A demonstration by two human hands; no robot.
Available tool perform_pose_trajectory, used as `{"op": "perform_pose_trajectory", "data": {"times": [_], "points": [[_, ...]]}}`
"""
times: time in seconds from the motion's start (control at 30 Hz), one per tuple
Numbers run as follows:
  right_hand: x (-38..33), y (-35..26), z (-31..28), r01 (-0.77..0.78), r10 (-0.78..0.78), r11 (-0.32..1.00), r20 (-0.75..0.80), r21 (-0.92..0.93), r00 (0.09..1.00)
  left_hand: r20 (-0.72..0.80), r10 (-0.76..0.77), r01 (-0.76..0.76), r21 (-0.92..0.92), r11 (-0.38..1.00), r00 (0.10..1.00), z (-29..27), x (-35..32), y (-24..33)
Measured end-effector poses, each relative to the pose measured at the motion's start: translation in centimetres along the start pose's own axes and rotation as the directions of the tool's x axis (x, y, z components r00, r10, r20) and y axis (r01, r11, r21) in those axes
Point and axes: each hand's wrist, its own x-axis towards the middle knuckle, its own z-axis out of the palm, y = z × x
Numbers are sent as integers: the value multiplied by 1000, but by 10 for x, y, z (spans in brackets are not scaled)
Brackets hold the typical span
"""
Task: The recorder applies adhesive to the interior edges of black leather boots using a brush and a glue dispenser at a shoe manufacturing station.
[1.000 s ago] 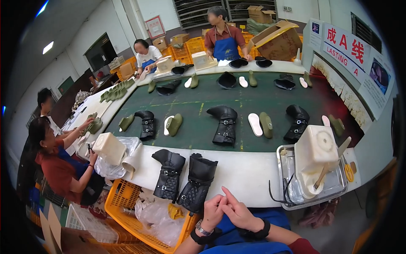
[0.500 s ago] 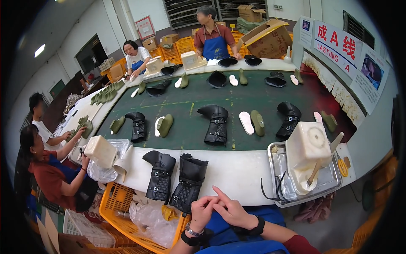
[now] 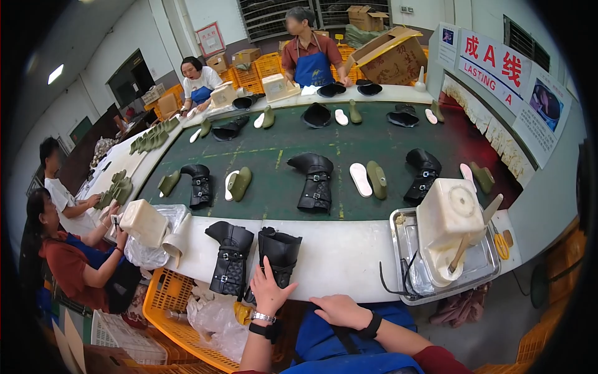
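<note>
The hands, clasped together a second ago, have parted: the left hand point(image 3: 269, 288) now reaches up to the right boot point(image 3: 278, 254), the right hand point(image 3: 341, 310) rests alone at the desk point(image 3: 336, 255) edge.

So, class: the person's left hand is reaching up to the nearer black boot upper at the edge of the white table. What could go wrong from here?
1. The boot upper under the left hand lies at the white table edge; a clumsy pull might drop it into the yellow crate below.
2. It seems close to the second boot upper, so dragging one could shift the other.
3. The right hand rests apart, so the grasp is probably one-handed.
</note>
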Motion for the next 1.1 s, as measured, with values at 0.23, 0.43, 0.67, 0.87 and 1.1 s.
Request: {"op": "perform_pose_trajectory", "data": {"times": [0.23, 0.43, 0.67, 0.87, 1.1], "points": [[5, 10, 7, -54, 54, 999, 6, 2, 999, 150, -71, 84, -85, 993, 986, -1, 12, -10], [6, 10, 9, -78, 79, 996, 21, -34, 997, -56, -48, 46, -41, 998, 997, 13, 13, -5], [8, 14, 12, -28, 28, 1000, -48, -7, 998, -214, -67, 9, -261, 965, 975, 5, 9, -13], [8, 9, 4, -80, 80, 996, -9, 34, 997, -228, -69, -44, -458, 888, 971, -33, -9, 2], [8, 7, 5, -65, 66, 998, -30, 17, 997, -286, 60, -117, -184, 976, 956, -34, -16, 12]]}}
